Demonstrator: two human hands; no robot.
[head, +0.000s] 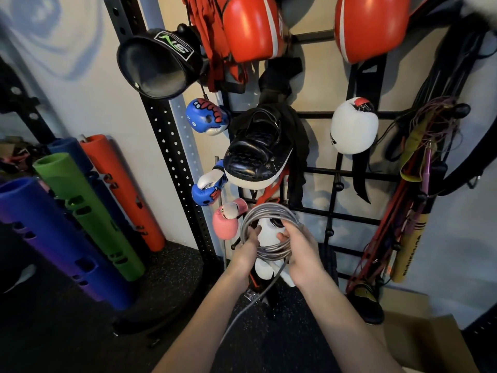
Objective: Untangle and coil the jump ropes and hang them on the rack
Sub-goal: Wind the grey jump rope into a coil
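A grey jump rope (pixel 265 211) is wound into a round coil of several loops, held up in front of the black wall rack (pixel 349 173). My left hand (pixel 246 249) grips the coil's left side and my right hand (pixel 300 250) grips its lower right side. One loose end of the rope trails down between my forearms toward the floor, past a clear handle (pixel 251 294). Other ropes (pixel 430 122), tangled and purple, hang from a peg at the rack's right.
Boxing gloves in blue (pixel 208 117), pink (pixel 228 219), white (pixel 353 127) and red (pixel 252 25) hang on the rack, with a black pad (pixel 258 149). Coloured foam rollers (pixel 88 211) lean at the left by a perforated black upright (pixel 172 146). A cardboard box (pixel 430 337) sits at the lower right.
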